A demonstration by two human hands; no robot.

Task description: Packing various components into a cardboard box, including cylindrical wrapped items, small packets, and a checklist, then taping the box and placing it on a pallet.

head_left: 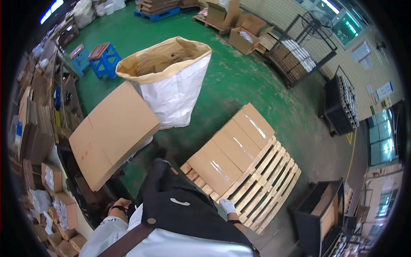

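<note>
My left hand [120, 204] hangs low at the lower left, bare, with a dark wristband, close to the edge of a stack of flattened cardboard sheets [112, 134]; its fingers are partly hidden, and nothing shows in it. My right hand [227, 207], in a white glove, hangs beside my body near the corner of a wooden pallet [262, 188] and holds nothing that I can see. Three sealed brown boxes [231, 147] lie in a row on the pallet. A black bag [182, 208] with a brown strap covers my front.
A large white sack lined with brown paper [171, 81] stands open on the green floor. Blue stools [104, 58] at the back left, shelves of small boxes [51, 188] along the left, black racks [340, 103] at right, a black crate [321, 214] lower right, cartons [242, 32] at the back.
</note>
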